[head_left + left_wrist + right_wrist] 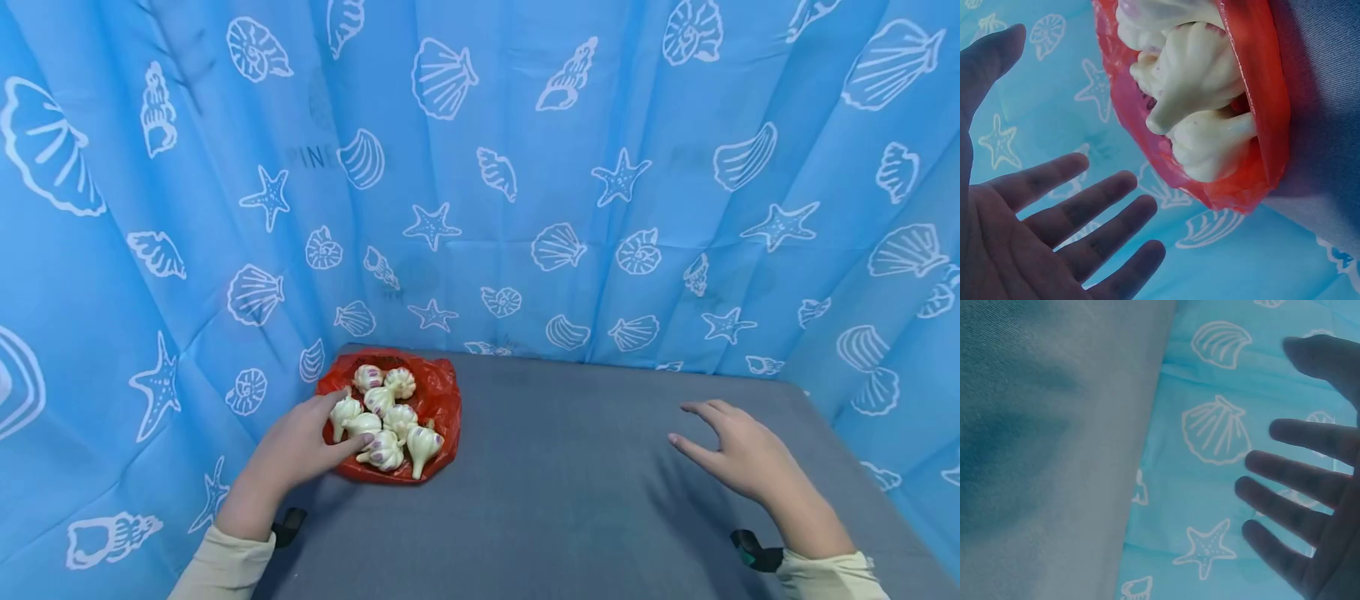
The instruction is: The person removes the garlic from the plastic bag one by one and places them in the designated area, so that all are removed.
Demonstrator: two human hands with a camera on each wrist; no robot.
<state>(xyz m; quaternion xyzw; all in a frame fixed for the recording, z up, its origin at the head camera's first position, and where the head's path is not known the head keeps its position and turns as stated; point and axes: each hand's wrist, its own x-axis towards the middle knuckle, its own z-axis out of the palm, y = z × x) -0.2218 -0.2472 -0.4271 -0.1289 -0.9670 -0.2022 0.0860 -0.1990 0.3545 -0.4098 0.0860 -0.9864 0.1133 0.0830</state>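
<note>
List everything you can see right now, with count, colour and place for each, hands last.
garlic bulbs: about eight, cream-white with purple streaks, piled on the red plastic bag.
red plastic bag: one, red, spread at the table's far left corner.
table: one, grey cloth surface, centre and foreground.
curtain: one, blue with white shells and starfish, behind and on both sides of the table.
wrist straps: two, dark, one at each wrist by the cream sleeves.
left hand: one, fingers straight and spread, at the left edge of the garlic pile; contact unclear.
right hand: one, open with fingers spread, over the table's right side, holding nothing.
</note>
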